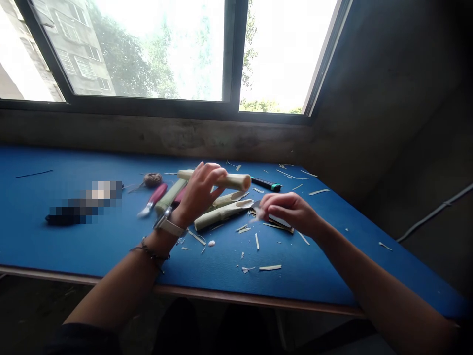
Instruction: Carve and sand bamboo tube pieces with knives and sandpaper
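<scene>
My left hand [202, 191] is wrapped round a pale bamboo tube [236, 182], which it holds above the table with the open end pointing right. To its right, my right hand [283, 209] is closed, its fingertips pinched on something small and whitish that is too blurred to name. Below the tube, cut bamboo pieces [221, 214] with slanted ends lie on the blue table [121, 246]. A green bamboo piece [172, 196] rests left of my left hand. Under my right hand are dark and light flat scraps, partly hidden.
A twine ball [152, 179], a red-handled tool [157, 195] and a blurred-out dark object [84, 204] lie on the left. Behind my right hand is a black and green cutter [266, 184]. Bamboo slivers [270, 267] are scattered about. A window [155, 49] stands behind the table.
</scene>
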Motion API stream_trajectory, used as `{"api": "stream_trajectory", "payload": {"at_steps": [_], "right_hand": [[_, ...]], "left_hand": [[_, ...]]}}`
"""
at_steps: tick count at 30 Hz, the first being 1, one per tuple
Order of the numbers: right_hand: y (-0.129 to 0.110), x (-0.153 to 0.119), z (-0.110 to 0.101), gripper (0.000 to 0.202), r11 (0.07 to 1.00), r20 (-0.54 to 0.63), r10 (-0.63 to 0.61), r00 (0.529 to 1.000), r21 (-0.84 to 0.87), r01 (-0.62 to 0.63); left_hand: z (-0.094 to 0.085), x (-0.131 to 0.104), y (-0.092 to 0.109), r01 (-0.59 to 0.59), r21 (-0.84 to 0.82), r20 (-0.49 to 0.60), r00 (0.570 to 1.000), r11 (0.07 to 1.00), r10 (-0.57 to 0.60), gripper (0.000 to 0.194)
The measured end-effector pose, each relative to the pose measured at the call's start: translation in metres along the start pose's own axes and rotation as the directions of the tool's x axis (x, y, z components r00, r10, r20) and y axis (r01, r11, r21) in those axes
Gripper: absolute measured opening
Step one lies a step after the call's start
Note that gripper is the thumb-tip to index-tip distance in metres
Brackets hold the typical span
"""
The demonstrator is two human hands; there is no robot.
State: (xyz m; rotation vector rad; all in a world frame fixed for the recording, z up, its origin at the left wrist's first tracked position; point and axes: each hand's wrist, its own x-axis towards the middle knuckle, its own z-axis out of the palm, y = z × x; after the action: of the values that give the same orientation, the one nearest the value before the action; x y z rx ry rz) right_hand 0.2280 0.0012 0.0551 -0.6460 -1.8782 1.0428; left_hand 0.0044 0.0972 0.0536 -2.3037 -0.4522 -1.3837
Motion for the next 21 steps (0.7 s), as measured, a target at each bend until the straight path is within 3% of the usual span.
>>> {"api": "stream_trajectory", "payload": {"at_steps": [2, 5, 10, 13, 17, 21], "right_hand": [[-0.003, 0.0, 0.004, 0.015, 0.998, 0.209, -0.007, 0.978, -0.066, 0.021], [-0.005, 0.0, 0.015, 0.011, 0.981, 0.306, 0.035, 0.951, -0.193, 0.026], [0.003, -0.002, 0.019, 0.024, 0.96, 0.24, 0.155, 0.958, -0.267, -0.089], [0.007, -0.001, 0.017, 0.027, 0.911, 0.137, 0.094, 0.986, -0.411, -0.03], [0.01, 0.0, 0.017, 0.014, 0.796, -0.033, -0.006, 0.999, -0.605, -0.015], [0.012, -0.001, 0.014, 0.024, 0.66, -0.058, -0.084, 0.995, -0.751, 0.012]], "left_hand": [[0.0, 0.0, -0.002, 0.049, -0.149, -0.042, 0.998, 0.988, -0.056, 0.031], [0.0, 0.0, 0.0, 0.04, -0.293, -0.063, 0.996, 0.955, -0.061, 0.035], [0.003, -0.001, 0.004, -0.045, -0.398, -0.085, 0.996, 0.916, 0.012, 0.04], [0.004, -0.002, 0.004, -0.053, -0.397, -0.083, 0.996, 0.916, 0.021, 0.041], [0.004, -0.003, 0.005, -0.065, -0.393, -0.073, 0.997, 0.917, 0.039, 0.04], [0.005, -0.003, 0.006, -0.068, -0.372, -0.058, 0.997, 0.926, 0.05, 0.038]]}}
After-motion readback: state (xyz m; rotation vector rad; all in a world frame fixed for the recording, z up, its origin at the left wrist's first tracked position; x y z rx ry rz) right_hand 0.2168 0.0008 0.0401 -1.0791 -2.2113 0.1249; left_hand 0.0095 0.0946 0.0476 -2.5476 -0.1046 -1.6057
